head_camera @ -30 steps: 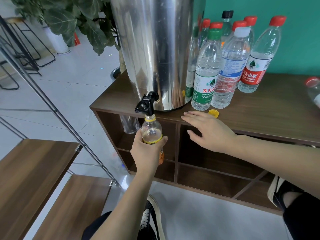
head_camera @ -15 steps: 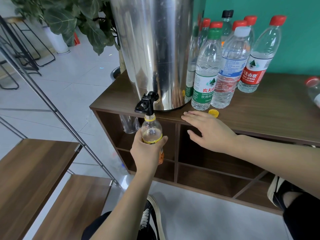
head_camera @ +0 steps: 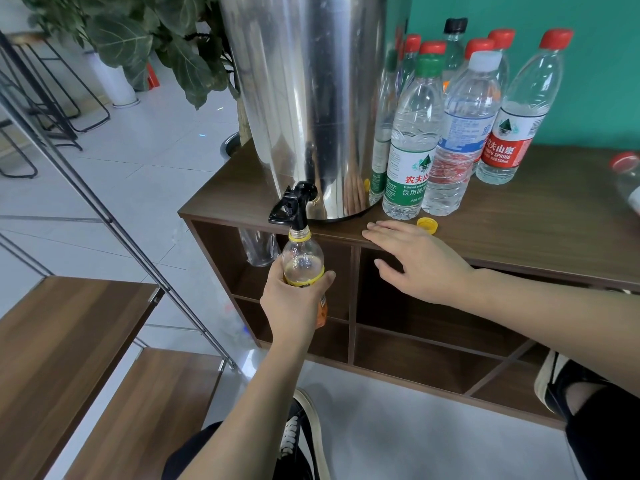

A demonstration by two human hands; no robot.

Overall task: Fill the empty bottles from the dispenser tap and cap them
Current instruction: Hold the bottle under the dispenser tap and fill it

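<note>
A tall steel dispenser stands on the wooden cabinet top, its black tap hanging over the front edge. My left hand grips an uncapped clear bottle with a yellow label, its mouth right under the tap. My right hand rests flat on the cabinet's front edge with straight fingers. A loose yellow cap lies just right of those fingertips. Several capped water bottles stand right of the dispenser.
An empty clear bottle hangs in the cabinet's upper left cubby. A leafy plant stands behind the dispenser. Wooden steps with a metal rail are at lower left. Another red-capped bottle shows at the right edge.
</note>
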